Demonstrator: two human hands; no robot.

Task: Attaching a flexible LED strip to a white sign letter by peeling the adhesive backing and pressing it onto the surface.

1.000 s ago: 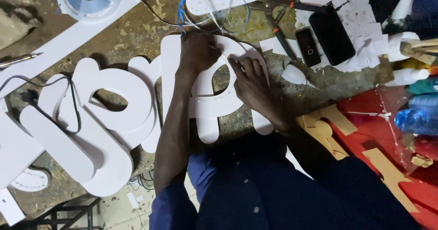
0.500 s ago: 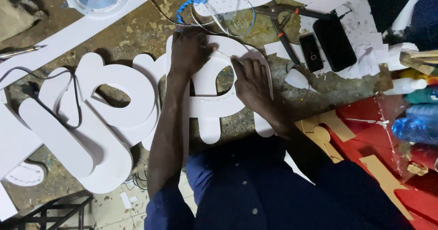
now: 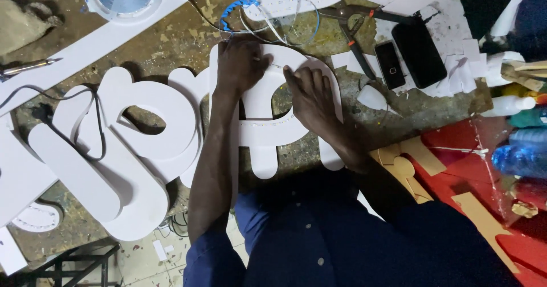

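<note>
On the paint-flecked worktop (image 3: 171, 36), my left hand (image 3: 242, 65) and right hand (image 3: 310, 96) pressed flat, fingers spread, on the white foam-board cut-out letter (image 3: 268, 130). Uneven pressure could have crooked its thin strip (image 3: 270, 124) or snagged the wires (image 3: 285, 22) beyond.

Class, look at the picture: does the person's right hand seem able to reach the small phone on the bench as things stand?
Probably yes. The right hand rests on the white letter, and the small phone lies close beside it with only bare bench between.

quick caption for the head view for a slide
Both hands, left hand and right hand, press on a white cut-out letter on a cluttered workbench.
</note>
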